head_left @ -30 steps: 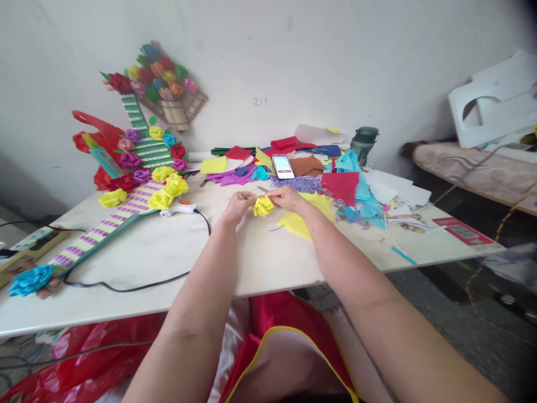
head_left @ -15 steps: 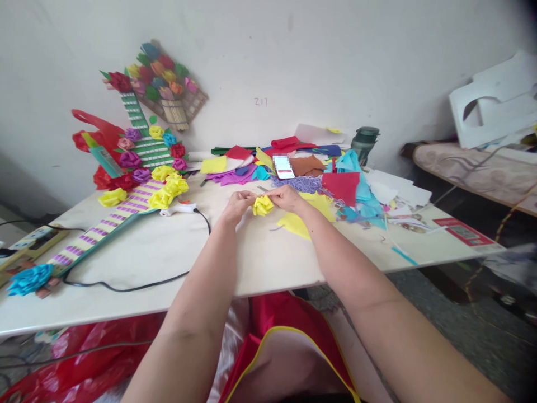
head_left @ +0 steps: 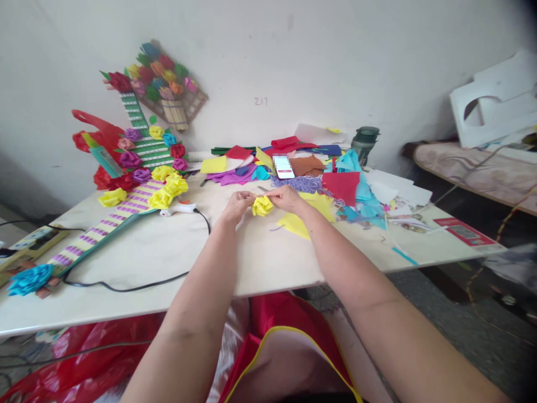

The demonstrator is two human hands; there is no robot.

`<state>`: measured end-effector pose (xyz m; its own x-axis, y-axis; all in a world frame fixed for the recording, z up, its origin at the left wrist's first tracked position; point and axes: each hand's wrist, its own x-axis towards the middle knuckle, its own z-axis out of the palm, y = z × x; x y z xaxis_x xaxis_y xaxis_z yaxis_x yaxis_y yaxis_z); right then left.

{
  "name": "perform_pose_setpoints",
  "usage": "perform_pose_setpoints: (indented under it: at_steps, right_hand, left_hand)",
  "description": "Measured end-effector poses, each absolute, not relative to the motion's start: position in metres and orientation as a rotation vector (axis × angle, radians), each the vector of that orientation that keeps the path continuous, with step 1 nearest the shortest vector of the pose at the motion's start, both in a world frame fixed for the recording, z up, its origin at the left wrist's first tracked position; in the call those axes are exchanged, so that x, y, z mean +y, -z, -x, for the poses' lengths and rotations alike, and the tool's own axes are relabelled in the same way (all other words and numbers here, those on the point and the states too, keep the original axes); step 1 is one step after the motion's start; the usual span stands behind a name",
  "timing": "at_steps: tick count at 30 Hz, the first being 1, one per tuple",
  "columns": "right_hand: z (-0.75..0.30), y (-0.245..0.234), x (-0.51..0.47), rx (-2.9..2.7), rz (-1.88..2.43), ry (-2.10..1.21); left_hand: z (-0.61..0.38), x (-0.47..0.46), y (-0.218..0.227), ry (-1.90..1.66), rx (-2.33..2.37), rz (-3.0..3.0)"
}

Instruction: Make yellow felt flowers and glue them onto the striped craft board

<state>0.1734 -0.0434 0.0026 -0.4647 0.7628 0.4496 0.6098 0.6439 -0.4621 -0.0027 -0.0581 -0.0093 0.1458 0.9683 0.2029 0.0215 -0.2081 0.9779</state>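
Between my two hands, above the middle of the table [head_left: 268, 257], is a yellow paper flower [head_left: 262, 206] with ruffled petals. My left hand [head_left: 238, 205] pinches its left side with closed fingers. From the right, my right hand [head_left: 286, 198] grips the flower's edge, fingers drawn together. A thin grey blade-like tip [head_left: 263, 189] shows just beyond the right fingers; whether the hand touches it I cannot tell. Under the right wrist lies a sheet of yellow crepe paper [head_left: 308, 215].
A white glue gun [head_left: 178, 209] with a black cord lies left of my hands. Beside it rests a striped, flower-trimmed panel [head_left: 113, 218]. Coloured paper, a phone [head_left: 284, 168], purple yarn [head_left: 300, 184] and a dark bottle [head_left: 364, 144] line the back. A power strip [head_left: 31, 246] sits far left.
The flower has shifted very slightly between my fingers. Both hands stay in nearly the same place, and nothing else has visibly moved.
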Motion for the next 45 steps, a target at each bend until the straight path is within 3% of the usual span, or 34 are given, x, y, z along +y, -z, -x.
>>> perform_pose_setpoints:
  at_steps: [45]
  right_hand:
    - [-0.1726,-0.0054,-0.0453,-2.204,1.117,-0.16]
  left_hand:
    - [0.0025,-0.0565,0.0099,-1.269,0.908,-1.335]
